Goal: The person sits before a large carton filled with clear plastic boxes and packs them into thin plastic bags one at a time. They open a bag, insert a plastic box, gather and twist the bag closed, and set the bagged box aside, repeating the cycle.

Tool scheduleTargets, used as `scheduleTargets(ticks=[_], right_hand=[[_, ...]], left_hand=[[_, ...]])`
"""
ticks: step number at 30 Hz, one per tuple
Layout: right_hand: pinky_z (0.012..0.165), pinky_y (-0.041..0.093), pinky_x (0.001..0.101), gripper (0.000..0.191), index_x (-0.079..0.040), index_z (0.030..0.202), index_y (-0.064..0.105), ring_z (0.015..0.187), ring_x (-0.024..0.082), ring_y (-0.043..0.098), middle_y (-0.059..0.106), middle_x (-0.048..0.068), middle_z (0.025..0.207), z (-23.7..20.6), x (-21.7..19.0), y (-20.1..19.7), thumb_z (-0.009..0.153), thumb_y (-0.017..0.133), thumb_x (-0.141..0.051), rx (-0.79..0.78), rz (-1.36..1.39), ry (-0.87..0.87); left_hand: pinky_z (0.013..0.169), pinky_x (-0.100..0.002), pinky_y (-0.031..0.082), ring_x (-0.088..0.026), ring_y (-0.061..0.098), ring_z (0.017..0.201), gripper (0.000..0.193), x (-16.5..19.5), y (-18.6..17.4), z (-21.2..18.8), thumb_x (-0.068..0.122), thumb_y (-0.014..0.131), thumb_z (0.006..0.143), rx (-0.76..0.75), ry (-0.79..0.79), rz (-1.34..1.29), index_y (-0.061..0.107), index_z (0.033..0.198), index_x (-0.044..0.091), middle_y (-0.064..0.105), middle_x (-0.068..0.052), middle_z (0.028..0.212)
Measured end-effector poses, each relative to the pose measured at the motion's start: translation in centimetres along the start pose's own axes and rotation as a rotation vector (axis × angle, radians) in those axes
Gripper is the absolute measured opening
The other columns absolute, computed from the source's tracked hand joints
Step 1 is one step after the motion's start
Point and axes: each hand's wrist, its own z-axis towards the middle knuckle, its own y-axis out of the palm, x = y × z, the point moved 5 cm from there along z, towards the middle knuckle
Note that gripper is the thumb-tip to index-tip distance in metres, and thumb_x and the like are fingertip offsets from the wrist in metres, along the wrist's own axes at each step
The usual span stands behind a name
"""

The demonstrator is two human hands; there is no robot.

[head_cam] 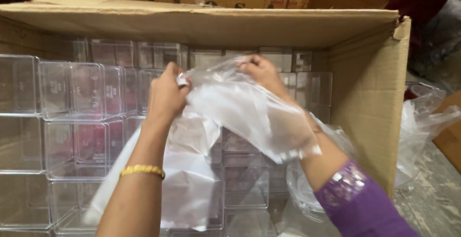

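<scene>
Your left hand (165, 95) and right hand (259, 71) fingers pinched shut on thin clear plastic bag (240, 107); film may tear over stacked clear plastic boxes (86, 93) in brown cardboard carton (370, 98).

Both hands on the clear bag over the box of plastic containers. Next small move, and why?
Probably pull the two hands apart to open the bag's mouth. The left hand and right hand each pinch the top edge of the clear plastic bag close together, and the bag hangs crumpled above the clear containers stacked in the cardboard box.
</scene>
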Motion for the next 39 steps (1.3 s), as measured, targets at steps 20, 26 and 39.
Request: scheduleTargets(ticks=[20, 26, 39], right_hand=[[0.085, 0.052, 0.0252, 0.026, -0.001, 0.125, 0.068, 0.097, 0.010, 0.064, 0.069, 0.003, 0.111, -6.3, -2.9, -6.8, 0.106, 0.057, -0.015, 0.217, -0.613, -0.332], [0.085, 0.052, 0.0279, 0.029, -0.001, 0.123, 0.068, 0.097, 0.013, 0.064, 0.070, 0.006, 0.111, -9.2, 4.6, -12.1, 0.106, 0.057, -0.021, 0.242, -0.133, 0.234], [0.091, 0.051, 0.0293, 0.042, -0.003, 0.124, 0.068, 0.104, 0.014, 0.063, 0.070, 0.008, 0.117, -11.1, 0.0, -10.6, 0.104, 0.055, -0.037, 0.080, 0.109, 0.215]], left_hand=[[0.059, -0.038, 0.046, -0.020, 0.058, 0.064, 0.028, 4.3, 7.3, -0.5, 0.023, 0.054, 0.097, -0.257, -0.018, -0.728, 0.074, 0.106, 0.005, 0.065, -0.008, 0.074], [0.057, -0.034, 0.043, -0.016, 0.053, 0.062, 0.028, 5.4, 9.7, -2.7, 0.022, 0.058, 0.096, -0.262, -0.018, -0.854, 0.073, 0.094, -0.001, 0.060, -0.007, 0.071], [0.086, -0.052, 0.051, -0.047, 0.066, 0.099, 0.050, 6.5, 12.2, -2.0, 0.046, 0.067, 0.088, -0.237, 0.103, 0.004, 0.071, 0.100, -0.002, 0.069, -0.029, 0.099]])
